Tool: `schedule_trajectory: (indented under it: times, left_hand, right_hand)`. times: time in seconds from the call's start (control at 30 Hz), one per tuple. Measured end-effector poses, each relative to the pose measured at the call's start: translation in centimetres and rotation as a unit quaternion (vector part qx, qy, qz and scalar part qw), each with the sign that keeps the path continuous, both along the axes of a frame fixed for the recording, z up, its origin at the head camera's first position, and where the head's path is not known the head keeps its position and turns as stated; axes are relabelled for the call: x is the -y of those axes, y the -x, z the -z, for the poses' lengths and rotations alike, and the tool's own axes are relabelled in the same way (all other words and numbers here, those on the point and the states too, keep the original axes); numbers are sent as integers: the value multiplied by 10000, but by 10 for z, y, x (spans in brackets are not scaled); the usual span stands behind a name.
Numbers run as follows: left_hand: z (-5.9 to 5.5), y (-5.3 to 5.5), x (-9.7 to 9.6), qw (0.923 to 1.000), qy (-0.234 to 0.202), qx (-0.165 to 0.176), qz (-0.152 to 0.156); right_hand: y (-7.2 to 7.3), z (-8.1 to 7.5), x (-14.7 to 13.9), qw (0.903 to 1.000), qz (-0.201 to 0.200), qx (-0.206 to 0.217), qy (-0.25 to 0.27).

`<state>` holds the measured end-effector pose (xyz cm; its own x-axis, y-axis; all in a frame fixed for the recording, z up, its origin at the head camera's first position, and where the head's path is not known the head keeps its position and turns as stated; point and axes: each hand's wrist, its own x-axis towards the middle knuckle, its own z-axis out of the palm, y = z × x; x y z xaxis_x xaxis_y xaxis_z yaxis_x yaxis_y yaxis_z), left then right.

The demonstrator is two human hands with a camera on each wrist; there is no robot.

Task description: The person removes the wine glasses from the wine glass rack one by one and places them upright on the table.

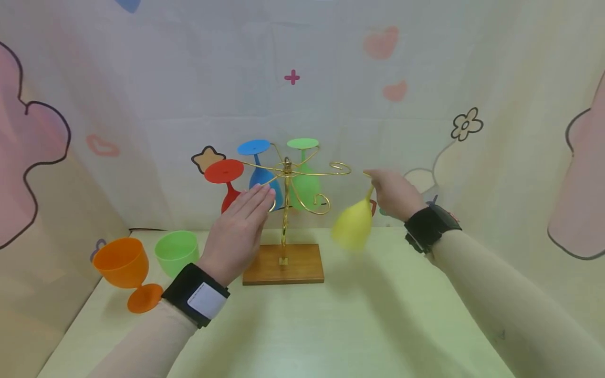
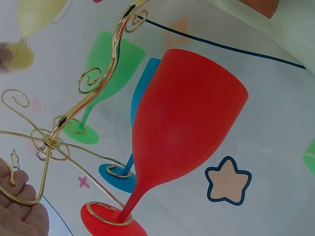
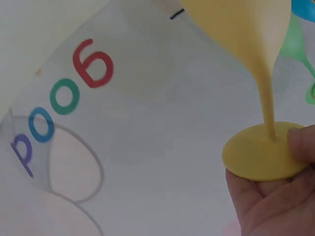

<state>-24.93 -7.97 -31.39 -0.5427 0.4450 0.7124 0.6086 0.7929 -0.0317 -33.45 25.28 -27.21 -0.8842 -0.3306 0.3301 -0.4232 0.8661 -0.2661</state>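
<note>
My right hand pinches a yellow goblet by its round foot, thumb on one face and fingers under the other. The goblet hangs bowl down, to the right of a gold wire rack. My left hand lies at the rack's near left side, fingers straight and together. In the left wrist view, a curled wire arm crosses in front of those fingers. Red, blue and green goblets hang upside down, their feet in the rack's curled arms.
The rack's wooden base stands on the pale table. At the left, an orange goblet stands upright beside a light green goblet. A printed curtain hangs close behind the rack.
</note>
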Motion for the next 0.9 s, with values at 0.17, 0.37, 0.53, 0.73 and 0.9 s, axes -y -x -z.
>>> schedule_trajectory:
  times: [0.17, 0.37, 0.53, 0.73, 0.9]
  left_hand:
    - [0, 0, 1, 10000, -35, 32, 15]
    - [2, 0, 3, 9999, -41, 144, -1]
    - [4, 1, 5, 9998, 25, 177, 52]
    - [10, 1, 12, 9989, 270, 385, 39]
    - [21, -11, 17, 9979, 359, 530, 92]
  right_hand:
    - [-7, 49, -11, 9966, 46, 613, 548]
    - [-24, 110, -5, 9752, 409, 1361, 1698]
    - [-38, 147, 13, 9242, 928, 2260, 2935]
    - [-50, 173, 38, 8409, 986, 3093, 4331]
    - [-62, 181, 52, 7851, 821, 3508, 5037]
